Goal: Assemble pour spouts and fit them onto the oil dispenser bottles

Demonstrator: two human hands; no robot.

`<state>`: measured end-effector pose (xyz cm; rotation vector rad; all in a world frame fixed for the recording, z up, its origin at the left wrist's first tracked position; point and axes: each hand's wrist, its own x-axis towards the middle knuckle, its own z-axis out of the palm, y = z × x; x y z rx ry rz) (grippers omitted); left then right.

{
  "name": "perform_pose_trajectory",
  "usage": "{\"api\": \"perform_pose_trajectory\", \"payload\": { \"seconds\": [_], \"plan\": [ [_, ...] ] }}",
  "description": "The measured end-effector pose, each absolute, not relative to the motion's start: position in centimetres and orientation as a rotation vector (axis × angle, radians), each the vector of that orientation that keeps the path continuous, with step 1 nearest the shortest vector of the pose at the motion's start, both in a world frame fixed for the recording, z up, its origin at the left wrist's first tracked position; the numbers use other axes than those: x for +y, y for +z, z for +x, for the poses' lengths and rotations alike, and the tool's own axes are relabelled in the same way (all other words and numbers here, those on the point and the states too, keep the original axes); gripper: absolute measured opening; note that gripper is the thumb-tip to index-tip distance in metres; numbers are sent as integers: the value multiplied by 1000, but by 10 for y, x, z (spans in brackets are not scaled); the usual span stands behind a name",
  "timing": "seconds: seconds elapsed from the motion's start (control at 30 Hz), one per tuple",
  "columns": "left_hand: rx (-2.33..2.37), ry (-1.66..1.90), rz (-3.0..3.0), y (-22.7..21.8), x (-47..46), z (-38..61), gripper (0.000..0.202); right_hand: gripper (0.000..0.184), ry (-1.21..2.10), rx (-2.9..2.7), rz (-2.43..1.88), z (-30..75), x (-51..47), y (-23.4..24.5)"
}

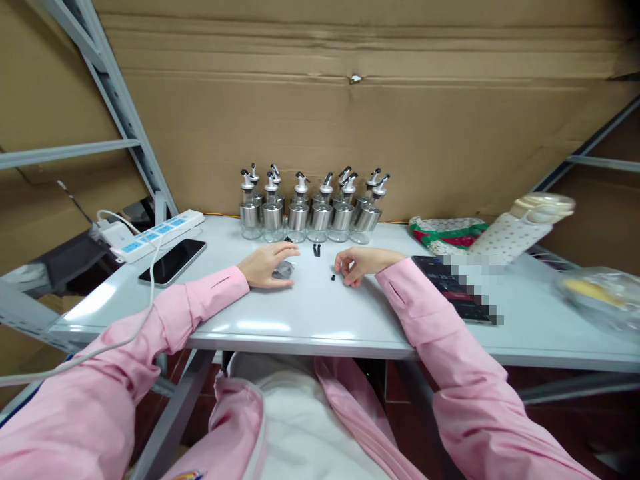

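Observation:
My left hand (265,264) rests on the table with thumb and fingers apart. Between them sits a small grey, see-through rounded thing (284,270), partly covered by the hand; its kind is unclear. My right hand (361,262) is low over the table, fingers loosely curled with the tips apart, and nothing shows in them. Just left of its fingertips lies a tiny black piece (333,277). Two short black spout caps or similar pieces (317,250) lie between the hands, farther back. Another black piece (288,239) is beyond my left fingers.
Several steel-sleeved glass bottles with pourer spouts (321,217) stand at the back. On the left are a phone (173,262) and a power strip (160,235), its cable crossing my left sleeve. A dark device (453,290), a white tumbler (515,230) and a plastic bag (600,297) are right.

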<state>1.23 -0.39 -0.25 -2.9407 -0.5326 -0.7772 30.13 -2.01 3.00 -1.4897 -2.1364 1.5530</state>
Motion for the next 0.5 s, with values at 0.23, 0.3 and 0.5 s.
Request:
{"api": "perform_pose_trajectory", "payload": {
  "seconds": [0.23, 0.3, 0.5],
  "plan": [
    [-576, -710, -2847, -10, -7, 17, 39, 46, 1514, -2151, -1471, 294, -20, 29],
    [-564, -721, -2825, -12, -8, 17, 34, 47, 1485, -2184, -1446, 293, -21, 29],
    [-386, -760, -2763, -14, -11, 27, 25, 35, 1324, -2312, -1443, 284, -22, 30]
  ]
}}
